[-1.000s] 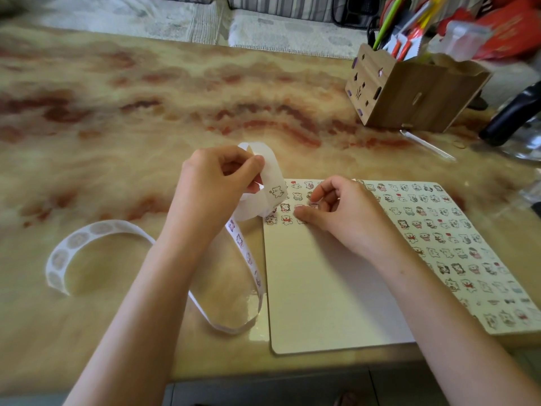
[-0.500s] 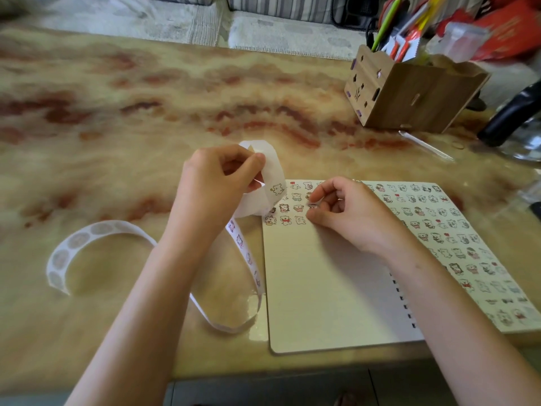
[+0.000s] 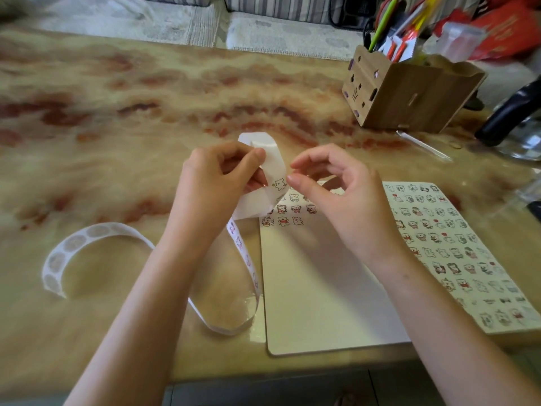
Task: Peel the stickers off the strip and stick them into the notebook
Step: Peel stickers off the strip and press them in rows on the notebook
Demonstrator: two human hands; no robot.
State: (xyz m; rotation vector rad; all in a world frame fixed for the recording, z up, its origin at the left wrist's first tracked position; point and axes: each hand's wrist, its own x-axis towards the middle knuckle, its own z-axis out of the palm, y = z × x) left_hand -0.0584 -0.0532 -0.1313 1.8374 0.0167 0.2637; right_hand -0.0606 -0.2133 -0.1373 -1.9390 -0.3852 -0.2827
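My left hand (image 3: 218, 183) pinches the white sticker strip (image 3: 273, 177), bent over into a loop above the notebook's top left corner. One small animal sticker (image 3: 279, 184) shows on the strip just below my thumb. The strip trails down in a long loop (image 3: 248, 268) to an emptied end (image 3: 73, 244) lying on the table at the left. My right hand (image 3: 339, 191) hovers over the open notebook (image 3: 322, 288), thumb and forefinger apart, their tips close to that sticker. Several stickers sit in rows at the top of the left page; the right page (image 3: 456, 250) is covered with them.
A wooden pen holder (image 3: 409, 92) full of pens stands at the back right of the marble-patterned table (image 3: 117, 112). A clear strip (image 3: 424, 145) lies in front of it. A black object (image 3: 512, 112) sits at the far right edge. The table's front edge runs just below the notebook.
My right hand has lifted off the left page and moved up and left to the sticker on the strip, with fingers now apart. My left hand keeps its hold on the strip.
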